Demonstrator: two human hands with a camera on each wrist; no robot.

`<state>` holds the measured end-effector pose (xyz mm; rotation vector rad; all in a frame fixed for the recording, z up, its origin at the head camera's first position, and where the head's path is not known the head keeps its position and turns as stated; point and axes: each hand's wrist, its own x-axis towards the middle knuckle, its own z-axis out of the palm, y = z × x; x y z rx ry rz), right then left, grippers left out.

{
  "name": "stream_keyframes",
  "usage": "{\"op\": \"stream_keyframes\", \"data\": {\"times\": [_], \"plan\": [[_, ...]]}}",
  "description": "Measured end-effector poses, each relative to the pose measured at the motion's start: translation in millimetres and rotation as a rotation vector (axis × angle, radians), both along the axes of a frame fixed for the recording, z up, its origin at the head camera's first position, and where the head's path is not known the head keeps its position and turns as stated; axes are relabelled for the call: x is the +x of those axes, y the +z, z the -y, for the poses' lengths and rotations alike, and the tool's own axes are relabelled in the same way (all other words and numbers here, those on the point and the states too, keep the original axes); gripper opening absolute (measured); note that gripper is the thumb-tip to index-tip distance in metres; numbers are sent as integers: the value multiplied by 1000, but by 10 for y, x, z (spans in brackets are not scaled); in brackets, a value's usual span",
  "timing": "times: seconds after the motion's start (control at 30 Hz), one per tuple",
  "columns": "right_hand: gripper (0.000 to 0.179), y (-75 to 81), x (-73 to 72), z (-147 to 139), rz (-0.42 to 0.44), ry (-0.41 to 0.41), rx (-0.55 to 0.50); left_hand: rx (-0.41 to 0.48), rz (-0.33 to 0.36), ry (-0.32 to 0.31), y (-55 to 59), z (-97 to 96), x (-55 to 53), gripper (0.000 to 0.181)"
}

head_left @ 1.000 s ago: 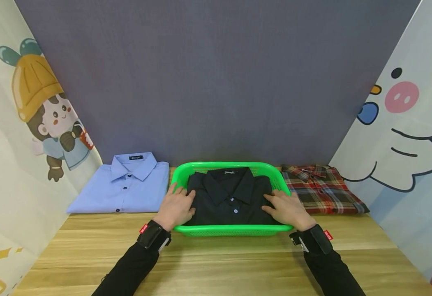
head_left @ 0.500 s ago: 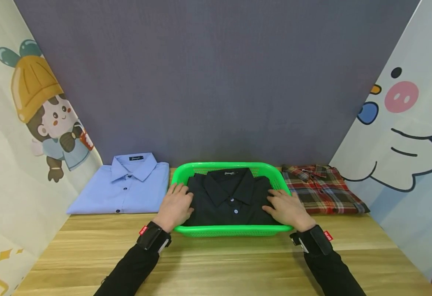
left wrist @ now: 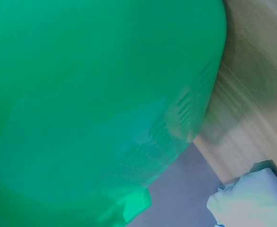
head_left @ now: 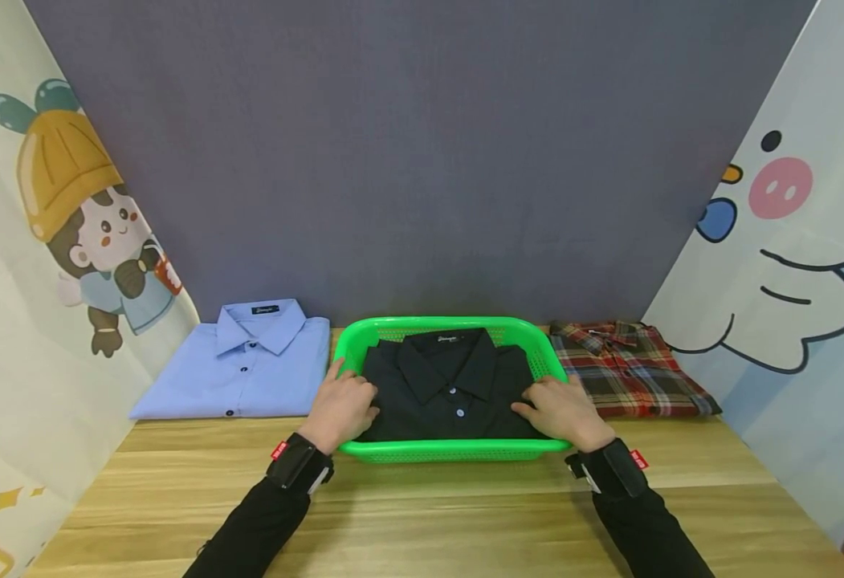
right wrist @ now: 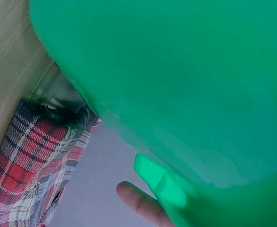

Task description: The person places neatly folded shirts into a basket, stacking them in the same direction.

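There's a green basket (head_left: 458,452), a black shirt (head_left: 422,416), a blue shirt (head_left: 271,377) and a red plaid shirt (head_left: 634,377).

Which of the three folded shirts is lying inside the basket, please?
The black shirt: it alone lies in the green basket, while the light blue shirt and the plaid shirt lie on the table, outside it.

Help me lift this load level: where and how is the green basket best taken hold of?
I'd grip the green basket by its rim at both short ends, from the near side, since the blue shirt and plaid shirt flank it. It is upright and longer sideways, with a lip to hook, so paired holds should keep it level.
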<state>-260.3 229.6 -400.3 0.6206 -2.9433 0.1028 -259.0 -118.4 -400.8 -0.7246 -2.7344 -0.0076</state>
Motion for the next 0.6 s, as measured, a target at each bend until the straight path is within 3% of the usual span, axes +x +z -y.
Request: {"op": "stream_keyframes", "data": {"times": [0.17, 0.43, 0.6], "plan": [[23, -1, -1, -1, 1, 4, -11, 62, -5, -16, -18, 8, -15, 18], [24, -5, -2, -21, -37, 1, -54, 358, -109, -121, -30, 29, -68, 13], [30, -23, 8, -8, -32, 4, -79, 463, -123, -172, -38, 76, -31, 9]]}}
